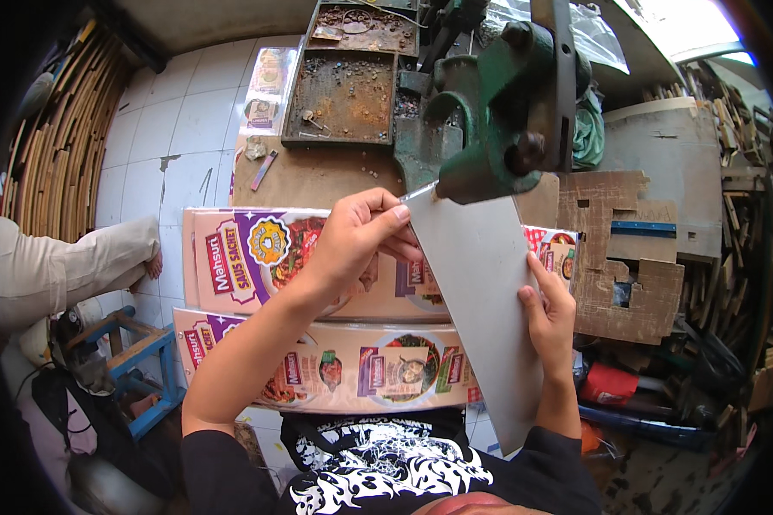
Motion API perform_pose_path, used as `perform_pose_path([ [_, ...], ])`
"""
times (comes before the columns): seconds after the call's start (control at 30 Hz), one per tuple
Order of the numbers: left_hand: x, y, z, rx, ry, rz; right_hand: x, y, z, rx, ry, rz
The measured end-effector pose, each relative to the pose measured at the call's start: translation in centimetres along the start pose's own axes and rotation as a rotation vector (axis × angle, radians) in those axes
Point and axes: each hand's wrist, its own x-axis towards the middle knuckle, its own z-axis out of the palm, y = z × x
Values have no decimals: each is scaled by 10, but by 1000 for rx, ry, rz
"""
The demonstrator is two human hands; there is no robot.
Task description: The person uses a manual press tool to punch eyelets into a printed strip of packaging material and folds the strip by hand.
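Observation:
Between my hands slants a long grey panel (481, 283), its far end under the head of a green press (481, 163). The thumb and fingers of my left hand (369, 232) pinch the panel's far left corner. My right hand (548, 300) grips its right edge, thumb on top and fingers at the side. Beneath my left arm lie printed pink panels (232, 257) with food pictures, in two overlapping rows. A smaller printed piece (561, 249) shows beyond the panel's right edge.
A rusty metal tray (339, 99) with small loose parts stands beside the press. A cutter (264, 170) lies on the brown board. Cut brown boards (618, 257) are at the right, a blue stool (137, 360) at the left. Another person's leg (77, 257) reaches in from the left.

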Motion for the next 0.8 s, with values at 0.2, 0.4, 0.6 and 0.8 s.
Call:
perform_pose_path([
  [0.2, 4, -6, -2, 26, -7, 61, -8, 7, 5, 82, 50, -19],
  [0.4, 3, -6, -2, 76, -46, 71, -33, -12, 4, -34, 160, -98],
  [0.6, -10, 11, 8, 293, -189, 93, -65, -32, -11, -113, 226, -137],
  [0.8, -44, 37, 48, 679, -83, 151, -91, -38, -21, -134, 242, -206],
])
